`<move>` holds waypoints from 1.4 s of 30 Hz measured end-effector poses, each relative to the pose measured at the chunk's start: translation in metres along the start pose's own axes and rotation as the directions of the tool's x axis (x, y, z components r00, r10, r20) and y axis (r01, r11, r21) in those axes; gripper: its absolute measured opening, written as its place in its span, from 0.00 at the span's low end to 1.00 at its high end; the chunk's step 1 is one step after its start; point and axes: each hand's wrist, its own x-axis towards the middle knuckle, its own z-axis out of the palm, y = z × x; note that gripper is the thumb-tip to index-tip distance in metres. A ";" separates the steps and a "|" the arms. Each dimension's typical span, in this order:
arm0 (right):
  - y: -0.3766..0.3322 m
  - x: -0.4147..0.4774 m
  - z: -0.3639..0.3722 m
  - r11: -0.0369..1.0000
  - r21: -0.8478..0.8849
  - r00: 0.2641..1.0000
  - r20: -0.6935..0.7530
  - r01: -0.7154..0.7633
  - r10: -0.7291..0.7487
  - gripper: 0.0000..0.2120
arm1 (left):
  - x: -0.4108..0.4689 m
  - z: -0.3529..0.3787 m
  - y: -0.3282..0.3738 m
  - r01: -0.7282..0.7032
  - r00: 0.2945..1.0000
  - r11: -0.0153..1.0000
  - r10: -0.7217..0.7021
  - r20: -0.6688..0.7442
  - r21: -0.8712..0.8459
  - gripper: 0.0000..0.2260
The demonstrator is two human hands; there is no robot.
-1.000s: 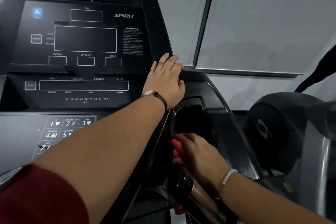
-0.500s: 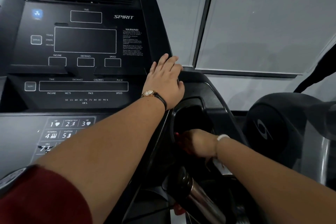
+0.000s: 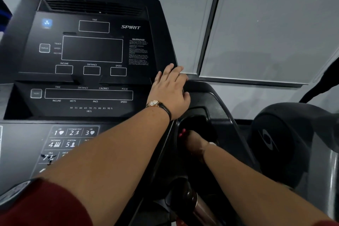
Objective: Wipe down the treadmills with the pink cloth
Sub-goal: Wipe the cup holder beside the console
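A black treadmill console (image 3: pixel 91 57) with blank display panels fills the left and centre. My left hand (image 3: pixel 169 90) rests flat with straight fingers on the console's right edge, a watch on its wrist. Below it, my right hand (image 3: pixel 194 142) reaches down into the dark cup-holder recess (image 3: pixel 198 121) at the console's right side. It holds the pink cloth (image 3: pixel 182 133), of which only a small pink edge shows at my fingers. The rest of the cloth and my fingertips are hidden in the recess.
A grey keypad (image 3: pixel 71 137) with numbered programme buttons lies at lower left. A handlebar grip (image 3: pixel 200 205) sticks out at the bottom. Another machine's dark rounded housing (image 3: pixel 280 139) stands on the right. Grey wall and blinds (image 3: pixel 266 24) are behind.
My right hand has gone forward and down into the cup-holder recess with the cloth. My left hand has stayed on the console's edge.
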 end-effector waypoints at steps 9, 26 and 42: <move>-0.009 -0.016 -0.002 0.846 -0.520 0.980 0.084 -0.113 0.183 0.20 | -0.002 -0.002 0.000 0.002 1.000 1.000 -0.002 0.014 -0.002 0.15; 0.009 -0.102 0.000 0.920 -0.128 0.882 -0.263 0.371 -0.392 0.22 | 0.000 0.000 0.001 0.003 1.000 1.000 -0.003 0.010 0.012 0.16; 0.043 -0.045 -0.031 0.924 -0.339 0.804 -0.591 -0.176 -0.064 0.13 | -0.001 0.001 0.000 0.005 1.000 1.000 -0.005 -0.004 -0.009 0.15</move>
